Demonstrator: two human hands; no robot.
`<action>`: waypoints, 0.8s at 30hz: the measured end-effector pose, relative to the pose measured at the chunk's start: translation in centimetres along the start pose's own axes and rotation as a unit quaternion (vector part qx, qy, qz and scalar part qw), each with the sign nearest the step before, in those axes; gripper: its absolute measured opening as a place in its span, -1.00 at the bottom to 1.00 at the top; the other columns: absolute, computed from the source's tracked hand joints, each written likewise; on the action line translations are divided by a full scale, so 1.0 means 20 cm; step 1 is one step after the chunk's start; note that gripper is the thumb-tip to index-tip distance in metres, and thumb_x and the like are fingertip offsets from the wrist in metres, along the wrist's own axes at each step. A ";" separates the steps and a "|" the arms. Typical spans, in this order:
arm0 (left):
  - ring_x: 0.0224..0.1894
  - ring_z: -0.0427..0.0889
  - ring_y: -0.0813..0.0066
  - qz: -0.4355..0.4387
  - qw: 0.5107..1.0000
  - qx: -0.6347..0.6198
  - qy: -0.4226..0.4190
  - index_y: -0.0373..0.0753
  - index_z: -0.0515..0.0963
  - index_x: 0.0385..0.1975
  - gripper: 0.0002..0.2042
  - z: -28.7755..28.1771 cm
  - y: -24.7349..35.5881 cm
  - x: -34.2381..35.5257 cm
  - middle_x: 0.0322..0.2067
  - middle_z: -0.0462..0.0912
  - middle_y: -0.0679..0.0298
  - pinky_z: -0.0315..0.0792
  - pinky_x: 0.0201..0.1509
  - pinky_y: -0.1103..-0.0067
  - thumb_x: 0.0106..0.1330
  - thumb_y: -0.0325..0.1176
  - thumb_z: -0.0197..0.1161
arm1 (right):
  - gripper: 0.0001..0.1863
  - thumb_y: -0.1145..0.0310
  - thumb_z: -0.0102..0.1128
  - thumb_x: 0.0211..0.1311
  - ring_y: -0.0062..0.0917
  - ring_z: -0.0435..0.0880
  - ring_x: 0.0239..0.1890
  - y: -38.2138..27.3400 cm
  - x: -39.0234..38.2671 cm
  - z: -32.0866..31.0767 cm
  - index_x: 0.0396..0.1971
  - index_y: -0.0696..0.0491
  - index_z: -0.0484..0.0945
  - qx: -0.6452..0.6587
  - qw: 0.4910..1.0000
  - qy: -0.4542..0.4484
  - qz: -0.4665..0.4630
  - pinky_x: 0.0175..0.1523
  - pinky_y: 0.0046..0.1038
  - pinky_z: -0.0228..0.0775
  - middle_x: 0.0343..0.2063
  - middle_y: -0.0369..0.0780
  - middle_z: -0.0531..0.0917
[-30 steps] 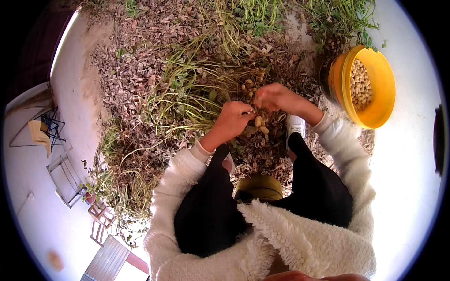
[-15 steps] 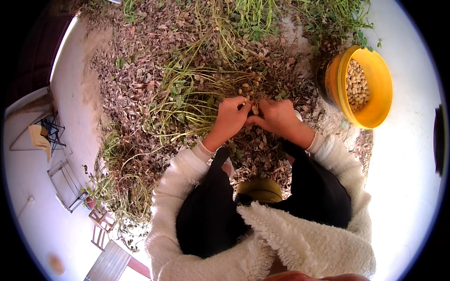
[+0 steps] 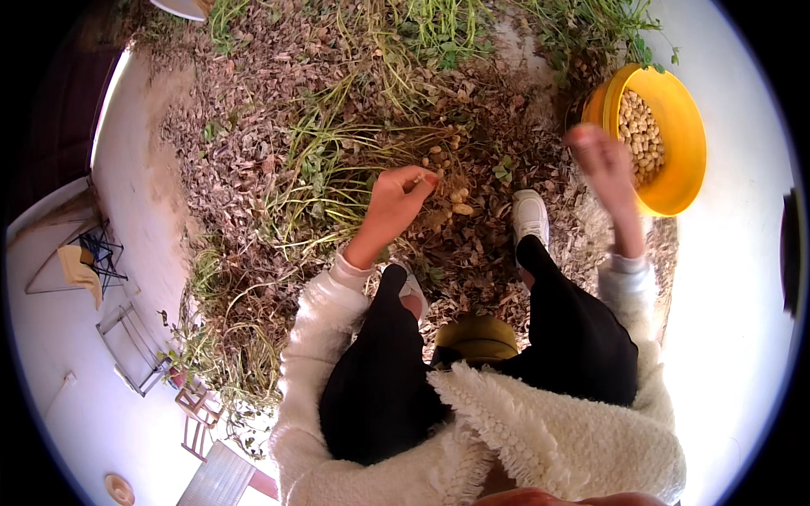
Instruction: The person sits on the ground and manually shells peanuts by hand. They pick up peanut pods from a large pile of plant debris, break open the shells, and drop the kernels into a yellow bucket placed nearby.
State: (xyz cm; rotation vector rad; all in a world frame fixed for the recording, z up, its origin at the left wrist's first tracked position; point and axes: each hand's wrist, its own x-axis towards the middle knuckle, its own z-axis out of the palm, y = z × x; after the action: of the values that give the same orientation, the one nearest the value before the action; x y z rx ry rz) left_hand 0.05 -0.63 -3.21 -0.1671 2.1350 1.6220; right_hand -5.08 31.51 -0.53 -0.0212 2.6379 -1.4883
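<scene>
My left hand [image 3: 395, 204] is closed in a pinch on the root end of a peanut plant [image 3: 350, 156], whose long green stems trail off to the left. Several peanuts [image 3: 461, 202] hang from the roots just right of its fingertips. My right hand [image 3: 606, 169] is up at the near left side of a tipped yellow bucket [image 3: 688, 126]. Motion smears its fingers, and whether it holds anything does not show. Inside that bucket lies a pile of picked peanuts [image 3: 641, 139].
Dry brown leaves [image 3: 245, 110] cover the ground. More green plants [image 3: 591, 25] lie at the far side. Between my legs is a yellow round thing [image 3: 475, 339], and a white shoe [image 3: 530, 215] stands by my right leg. Folding furniture [image 3: 131, 346] sits at left.
My right hand has left the roots and swung right to the bucket. My left hand keeps its pinch on the plant, and the peanuts beside it are now uncovered.
</scene>
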 end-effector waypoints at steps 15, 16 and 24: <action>-0.48 0.45 0.70 0.013 1.000 -0.010 0.003 -0.43 0.54 -0.33 -0.82 -0.01 0.16 0.03 -0.48 0.62 0.31 0.36 -0.40 0.67 0.34 -0.40 0.18 | -0.69 0.22 0.29 0.18 -0.38 0.65 -0.41 -0.06 -0.03 0.48 -0.25 0.17 0.58 0.108 0.961 -0.221 -0.124 -0.29 -0.38 0.46 -0.45 -0.11 0.65; -0.47 0.43 0.70 0.047 0.999 0.017 0.005 -0.43 0.54 -0.34 -0.81 -0.01 0.14 0.04 -0.50 0.60 0.32 0.34 -0.39 0.68 0.36 -0.39 0.15 | -0.65 0.20 0.33 0.15 -0.40 0.64 -0.44 -0.08 -0.04 0.51 -0.24 0.19 0.57 0.138 0.951 -0.257 -0.101 -0.31 -0.38 0.45 -0.48 -0.11 0.65; -0.49 0.39 0.72 0.039 0.991 0.108 -0.074 -0.36 0.48 -0.28 -0.85 -0.15 0.27 0.07 -0.49 0.52 0.39 0.33 -0.42 0.67 0.38 -0.38 0.12 | -0.68 0.40 0.38 0.10 -0.66 0.34 -0.56 -0.15 -0.02 0.64 -0.33 0.17 0.38 0.245 0.942 -0.229 -0.006 -0.44 -0.52 0.25 -0.62 -0.29 0.50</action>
State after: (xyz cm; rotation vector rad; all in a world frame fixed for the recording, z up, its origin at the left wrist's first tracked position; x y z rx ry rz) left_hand -4.00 -1.51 1.51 0.1014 2.2066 1.3841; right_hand -3.46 19.15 -4.53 -0.2997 1.8673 -1.8331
